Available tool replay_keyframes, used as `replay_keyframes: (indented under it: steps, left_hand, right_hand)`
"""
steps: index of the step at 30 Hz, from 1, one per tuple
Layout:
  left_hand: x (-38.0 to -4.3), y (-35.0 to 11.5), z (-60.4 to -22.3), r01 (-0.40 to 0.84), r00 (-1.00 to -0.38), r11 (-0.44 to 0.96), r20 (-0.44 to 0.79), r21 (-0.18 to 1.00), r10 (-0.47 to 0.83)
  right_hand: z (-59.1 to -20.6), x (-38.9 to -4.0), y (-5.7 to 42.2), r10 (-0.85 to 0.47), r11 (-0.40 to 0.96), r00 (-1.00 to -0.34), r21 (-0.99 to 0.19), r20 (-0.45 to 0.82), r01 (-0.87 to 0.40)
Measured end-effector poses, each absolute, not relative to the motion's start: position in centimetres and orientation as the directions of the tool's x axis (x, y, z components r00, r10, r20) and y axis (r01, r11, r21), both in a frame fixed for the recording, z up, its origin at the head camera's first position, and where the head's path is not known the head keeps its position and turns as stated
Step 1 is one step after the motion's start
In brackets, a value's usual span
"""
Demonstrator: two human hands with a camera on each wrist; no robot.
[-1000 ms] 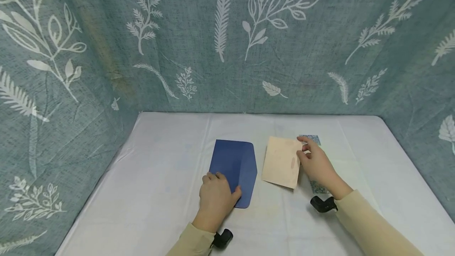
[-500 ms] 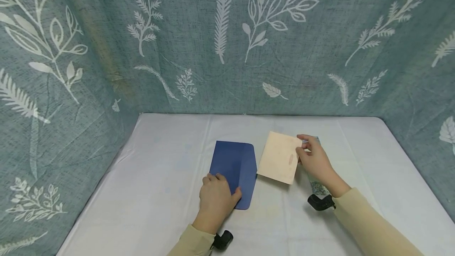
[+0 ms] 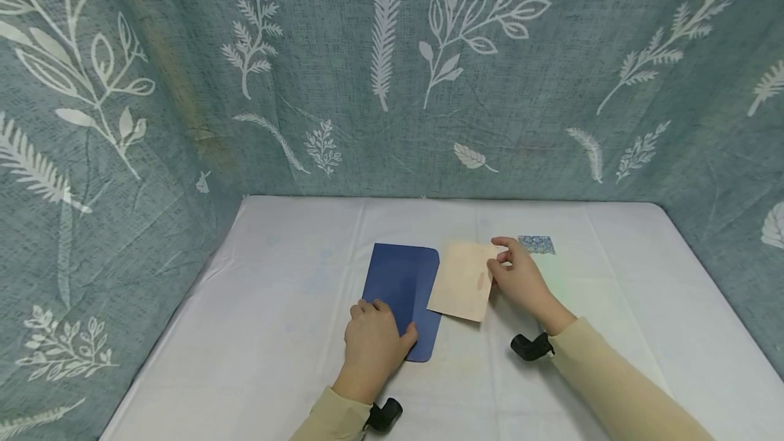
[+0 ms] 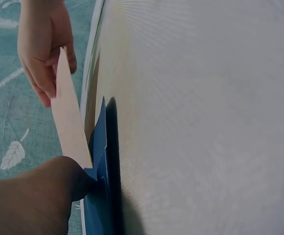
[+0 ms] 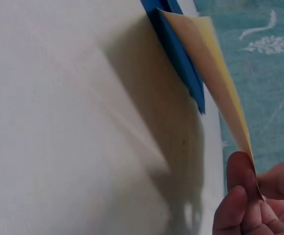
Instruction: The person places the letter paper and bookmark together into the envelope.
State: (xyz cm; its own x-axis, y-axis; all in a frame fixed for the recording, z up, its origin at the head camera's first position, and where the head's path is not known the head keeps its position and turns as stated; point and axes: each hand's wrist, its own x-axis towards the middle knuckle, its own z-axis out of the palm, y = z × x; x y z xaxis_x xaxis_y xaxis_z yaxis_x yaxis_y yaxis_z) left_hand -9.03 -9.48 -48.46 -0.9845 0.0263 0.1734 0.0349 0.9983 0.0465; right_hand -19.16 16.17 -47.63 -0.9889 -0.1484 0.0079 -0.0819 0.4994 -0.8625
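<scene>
One cream card (image 3: 461, 282) — right hand (image 3: 522, 279)

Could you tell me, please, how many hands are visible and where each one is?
2: the left hand rests on the blue envelope; the right hand pinches the cream card at its right side.

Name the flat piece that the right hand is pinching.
The cream card: the right hand pinches its edge. The left hand rests on the blue envelope, and the blue-patterned piece lies unheld on the table.
</scene>
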Motion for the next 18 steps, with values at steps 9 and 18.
replay_keyframes:
  steps: [9, 18]
  left_hand:
    - [-9.2, -9.5, -48.5, 0.028, -0.987, 0.999, 0.162, 0.043, 0.021]
    - [-9.0, -9.4, -48.4, 0.027, -0.986, 0.999, 0.163, 0.039, 0.021]
  right_hand:
    - [-48.0, -19.2, 14.5, -0.169, 0.557, -0.985, -0.827, -0.023, -0.076]
    - [-48.2, -19.0, 13.2, -0.207, 0.562, -0.977, -0.823, -0.049, -0.078]
